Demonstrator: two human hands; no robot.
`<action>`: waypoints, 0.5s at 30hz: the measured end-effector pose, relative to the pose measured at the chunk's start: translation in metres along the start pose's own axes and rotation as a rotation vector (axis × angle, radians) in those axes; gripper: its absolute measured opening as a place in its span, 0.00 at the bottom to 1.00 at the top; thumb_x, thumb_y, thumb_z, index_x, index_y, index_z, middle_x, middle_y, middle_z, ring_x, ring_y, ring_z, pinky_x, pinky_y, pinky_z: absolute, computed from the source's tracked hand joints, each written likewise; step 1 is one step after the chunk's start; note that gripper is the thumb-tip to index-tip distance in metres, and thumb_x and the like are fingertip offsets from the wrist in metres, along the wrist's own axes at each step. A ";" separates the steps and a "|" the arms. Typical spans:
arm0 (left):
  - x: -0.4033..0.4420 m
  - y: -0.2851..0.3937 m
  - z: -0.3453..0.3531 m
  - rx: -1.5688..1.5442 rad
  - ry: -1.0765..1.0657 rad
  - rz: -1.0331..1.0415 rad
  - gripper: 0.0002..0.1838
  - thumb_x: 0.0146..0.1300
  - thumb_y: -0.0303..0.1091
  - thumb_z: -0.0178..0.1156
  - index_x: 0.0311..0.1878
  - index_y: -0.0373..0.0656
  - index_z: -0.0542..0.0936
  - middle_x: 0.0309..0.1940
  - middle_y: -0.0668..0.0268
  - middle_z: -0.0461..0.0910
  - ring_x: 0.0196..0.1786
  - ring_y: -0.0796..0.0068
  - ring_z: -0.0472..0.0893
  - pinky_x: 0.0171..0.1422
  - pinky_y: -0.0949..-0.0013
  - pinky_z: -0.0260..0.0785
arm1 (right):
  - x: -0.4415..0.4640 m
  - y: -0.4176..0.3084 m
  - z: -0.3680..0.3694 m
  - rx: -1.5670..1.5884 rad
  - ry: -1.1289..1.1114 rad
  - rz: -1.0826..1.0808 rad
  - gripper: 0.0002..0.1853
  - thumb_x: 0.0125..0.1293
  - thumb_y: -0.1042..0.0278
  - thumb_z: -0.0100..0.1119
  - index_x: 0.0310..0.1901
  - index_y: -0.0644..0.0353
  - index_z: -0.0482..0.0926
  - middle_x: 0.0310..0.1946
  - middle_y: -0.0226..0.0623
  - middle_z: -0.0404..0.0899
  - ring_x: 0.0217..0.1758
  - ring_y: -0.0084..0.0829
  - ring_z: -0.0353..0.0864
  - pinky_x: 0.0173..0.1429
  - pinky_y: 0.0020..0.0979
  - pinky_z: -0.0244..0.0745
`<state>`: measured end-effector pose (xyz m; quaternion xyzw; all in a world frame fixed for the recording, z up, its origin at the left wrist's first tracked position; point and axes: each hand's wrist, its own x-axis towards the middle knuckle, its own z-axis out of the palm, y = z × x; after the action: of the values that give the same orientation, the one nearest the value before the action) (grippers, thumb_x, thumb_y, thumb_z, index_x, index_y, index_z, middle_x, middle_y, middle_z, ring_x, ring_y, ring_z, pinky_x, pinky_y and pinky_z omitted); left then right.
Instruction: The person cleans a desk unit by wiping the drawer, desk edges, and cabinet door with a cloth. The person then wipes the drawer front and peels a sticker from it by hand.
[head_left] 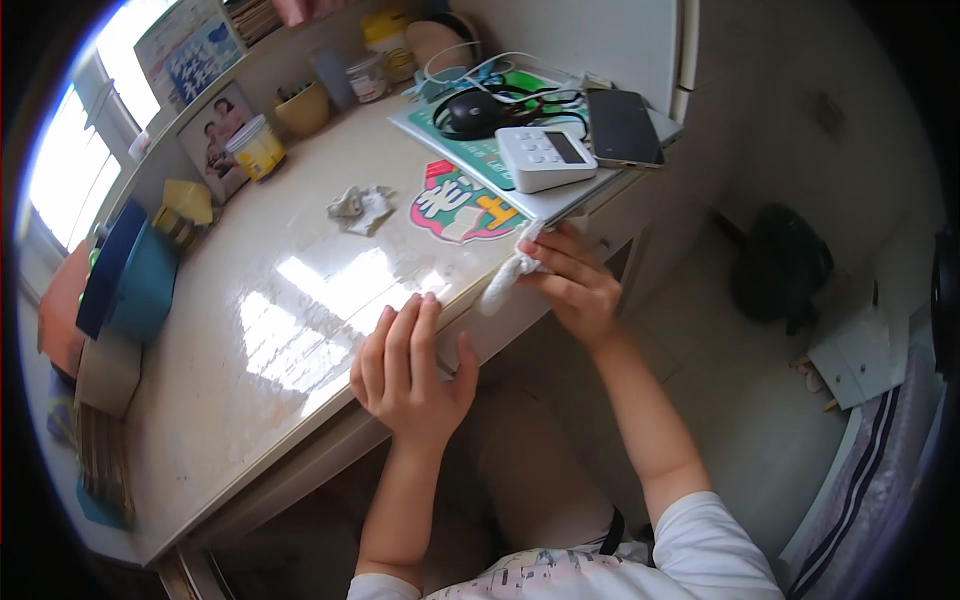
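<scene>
Handling: left fingers best kept relaxed, right pinch firm so loose folds stay gathered | left hand (pixel 408 375): fingers extended, slightly parted, nothing held, at tabletop (pixel 200 430) edge, contact unclear | right hand (pixel 582 290): fingers closed on twisted white cloth (pixel 508 274) by the front edge

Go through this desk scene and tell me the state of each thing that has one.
Left hand: open, empty, at the desk edge.
Right hand: closed on cloth.
Soft white cloth: bunched, held.
Greyish-white tissue-like wad: crumpled, unheld.
Black rectangular smartphone: face up, screen dark.
White boxy keypad device: display dark.
Tan round pot: upright, holding things.
</scene>
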<state>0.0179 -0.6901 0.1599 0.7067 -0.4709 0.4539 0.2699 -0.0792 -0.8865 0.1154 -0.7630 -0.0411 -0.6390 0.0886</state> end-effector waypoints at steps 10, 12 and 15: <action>-0.006 -0.004 0.006 0.113 0.043 0.057 0.16 0.64 0.37 0.61 0.53 0.47 0.85 0.50 0.69 0.86 0.56 0.65 0.83 0.64 0.63 0.64 | -0.023 0.012 -0.006 -0.139 0.224 0.270 0.18 0.57 0.87 0.62 0.47 0.57 0.87 0.60 0.41 0.82 0.68 0.46 0.77 0.71 0.42 0.73; -0.006 -0.003 0.008 0.123 0.061 0.055 0.15 0.63 0.37 0.61 0.52 0.46 0.85 0.49 0.69 0.87 0.55 0.65 0.83 0.64 0.63 0.64 | -0.017 0.047 -0.019 -0.133 0.395 0.429 0.18 0.59 0.89 0.59 0.47 0.60 0.86 0.59 0.45 0.82 0.70 0.48 0.75 0.69 0.40 0.74; -0.003 -0.003 0.014 0.154 0.116 0.055 0.14 0.62 0.39 0.60 0.48 0.48 0.87 0.45 0.72 0.87 0.52 0.67 0.84 0.61 0.66 0.65 | -0.019 0.069 -0.017 0.086 0.552 0.523 0.16 0.63 0.89 0.57 0.48 0.62 0.85 0.59 0.51 0.82 0.72 0.48 0.73 0.67 0.38 0.74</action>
<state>0.0253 -0.6988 0.1509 0.6847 -0.4374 0.5362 0.2289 -0.0865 -0.9565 0.0936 -0.5426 0.1534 -0.7739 0.2885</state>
